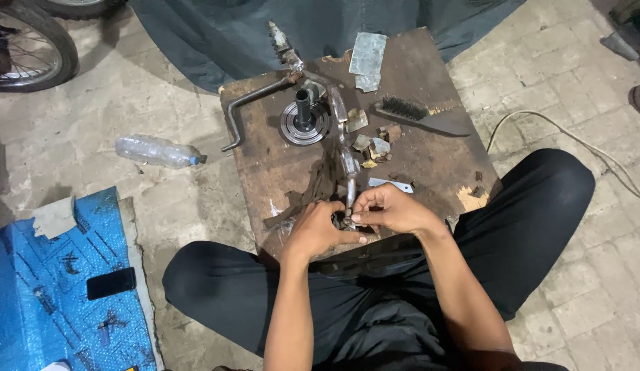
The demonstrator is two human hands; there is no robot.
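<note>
Fingers of both hands were pinched together on the near end of the long metal lever (345,165), left hand (318,230) at 7 o'clock, right hand (392,211) at 5. Lever lay on the wooden board (430,154); bearing hub (304,122) at 11, wire brush (420,115) at 1, both untouched. Fitting looked unfinished, I judged.

Pretty cramped from where I'm sitting: the wooden board (430,158) is cluttered up the middle with a round bearing part (304,122), bent crank (255,103) and small metal scraps (375,145). The wire brush (420,115) blocks the far right. Bare wood on the right edge gives me room.
</note>
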